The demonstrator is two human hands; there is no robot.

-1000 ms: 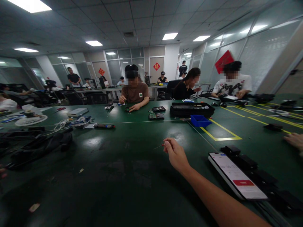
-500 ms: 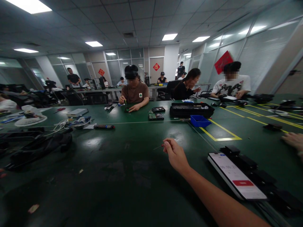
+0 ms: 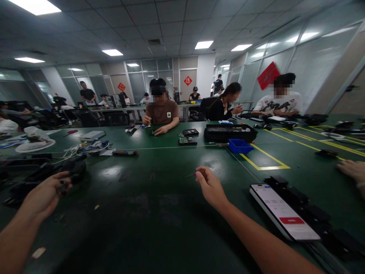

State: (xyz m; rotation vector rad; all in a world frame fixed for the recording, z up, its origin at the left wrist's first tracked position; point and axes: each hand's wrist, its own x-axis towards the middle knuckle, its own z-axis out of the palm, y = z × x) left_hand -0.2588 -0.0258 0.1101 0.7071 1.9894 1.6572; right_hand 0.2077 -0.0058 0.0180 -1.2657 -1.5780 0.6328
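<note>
From out here, I judge the step in hand to be holding one small item in each hand over the green table [image 3: 128, 228]; the next move calls for steady pinches. Left of the phone [image 3: 283, 213], near it, my right hand [image 3: 209, 186] has thumb and fingers closed on a thin tool [image 3: 190, 175], its fine shaft pointing away from the phone. Farther left, well apart from the phone, my left hand [image 3: 42, 196] grips a small dark piece [image 3: 62, 186], perhaps metal, though blur leaves me unsure.
</note>
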